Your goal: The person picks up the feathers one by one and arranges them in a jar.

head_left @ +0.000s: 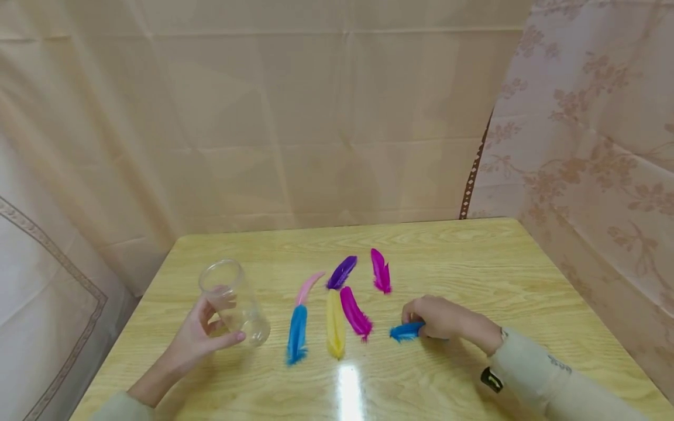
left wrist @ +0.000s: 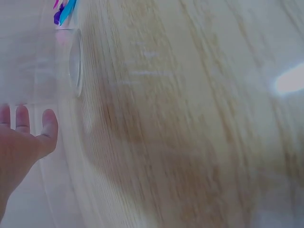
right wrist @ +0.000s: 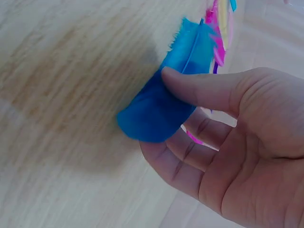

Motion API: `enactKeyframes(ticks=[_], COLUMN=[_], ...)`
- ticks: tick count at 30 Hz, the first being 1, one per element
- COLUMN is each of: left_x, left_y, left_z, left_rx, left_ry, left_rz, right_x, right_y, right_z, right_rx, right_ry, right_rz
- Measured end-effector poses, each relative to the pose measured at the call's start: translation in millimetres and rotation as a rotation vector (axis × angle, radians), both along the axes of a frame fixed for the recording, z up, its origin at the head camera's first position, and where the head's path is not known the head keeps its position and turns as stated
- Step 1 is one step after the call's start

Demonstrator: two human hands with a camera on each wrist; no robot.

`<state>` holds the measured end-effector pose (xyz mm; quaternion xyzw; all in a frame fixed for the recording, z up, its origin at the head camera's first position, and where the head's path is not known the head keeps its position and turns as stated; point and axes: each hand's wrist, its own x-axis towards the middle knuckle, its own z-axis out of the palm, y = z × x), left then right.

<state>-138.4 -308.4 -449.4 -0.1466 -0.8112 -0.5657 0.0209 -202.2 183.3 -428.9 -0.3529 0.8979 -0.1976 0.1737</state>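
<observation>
A tall clear container (head_left: 239,304) with a round open top stands at the left of the table. My left hand (head_left: 195,339) holds its side, with the thumb in front and fingers showing through the clear wall; in the left wrist view those fingers (left wrist: 23,118) meet its side. My right hand (head_left: 434,316) pinches a blue feather (right wrist: 156,104) between thumb and fingers, low over the table. Between the hands lie another blue feather (head_left: 297,333), a pink one (head_left: 308,289), a yellow feather (head_left: 335,324) and a magenta feather (head_left: 355,313).
Farther back lie a purple feather (head_left: 343,272) and a second magenta feather (head_left: 380,272). The wood-grain table (head_left: 474,251) ends at a beige curtain (head_left: 316,117) behind, with a floral curtain (head_left: 595,146) at the right. A dark patch (head_left: 492,380) shows by the right sleeve.
</observation>
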Motion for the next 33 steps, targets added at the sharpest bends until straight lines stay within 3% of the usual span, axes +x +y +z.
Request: enactKeyframes(ticks=[5, 12, 15, 22, 29, 33], left_x=[-4.9, -11.5, -16.0, -27.1, -31.0, -30.1], left_y=[4.0, 5.6, 4.8, 0.8, -1.3, -1.7], left_z=[-0.7, -0.4, 1.4, 6.5, 7.4, 6.3], left_rx=[-0.006, -0.014, -0.009, -0.007, 0.016, 0.020], left_ry=[-0.004, -0.012, -0.025, -0.046, -0.049, -0.069], left_rz=[0.032, 0.065, 0.041, -0.019, -0.044, -0.046], right_x=[-8.0, -15.9, -17.4, -18.6, -24.9, -28.5], right_y=[0.4, -6.7, -10.4, -21.1, -32.9, -43.6], right_z=[6.2, 20.9, 26.7, 36.4, 46.6, 57.3], right_rx=[-0.075, -0.142, -0.174, -0.259, -0.280, -0.343], right_ry=[-0.033, -0.147, -0.154, -0.306, -0.305, -0.341], right_rz=[0.055, 0.050, 0.064, 0.041, 0.043, 0.045])
